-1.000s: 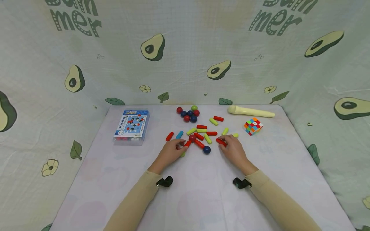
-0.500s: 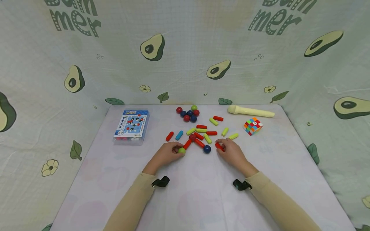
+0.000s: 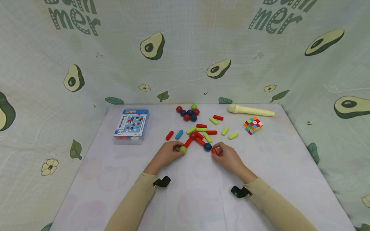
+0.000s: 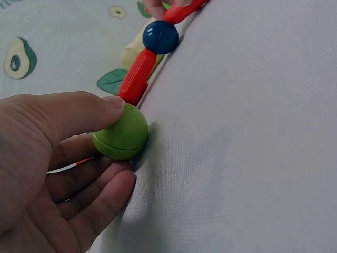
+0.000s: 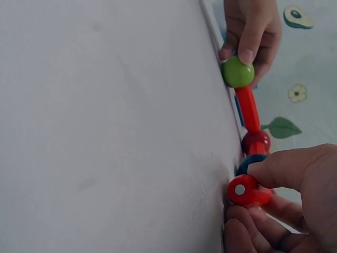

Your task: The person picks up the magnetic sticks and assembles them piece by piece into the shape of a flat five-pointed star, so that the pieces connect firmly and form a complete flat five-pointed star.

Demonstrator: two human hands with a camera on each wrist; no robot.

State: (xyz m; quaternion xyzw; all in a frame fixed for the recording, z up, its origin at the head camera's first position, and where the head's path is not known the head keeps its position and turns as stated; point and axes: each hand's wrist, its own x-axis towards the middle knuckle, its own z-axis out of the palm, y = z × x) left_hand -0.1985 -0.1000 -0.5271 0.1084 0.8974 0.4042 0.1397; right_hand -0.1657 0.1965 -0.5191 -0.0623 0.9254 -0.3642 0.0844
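In the head view my left hand pinches a green ball between thumb and fingers. A red rod runs from that ball to a dark red ball. From there another red rod leads to a dark blue ball, forming an upside-down V. My right hand holds a separate red rod close beside the blue ball. The right wrist view shows a round silver disc in the end of this held rod. The blue ball is partly hidden behind my thumb there.
Several red and yellow-green rods and a blue rod lie around the dark red ball. Several balls cluster at the back. A boxed molecule set, a puzzle cube and a cream microphone-shaped object stand farther out.
My left hand has shifted from the left red rod onto the green ball. My right hand has brought its red rod leftward, up to the blue ball.
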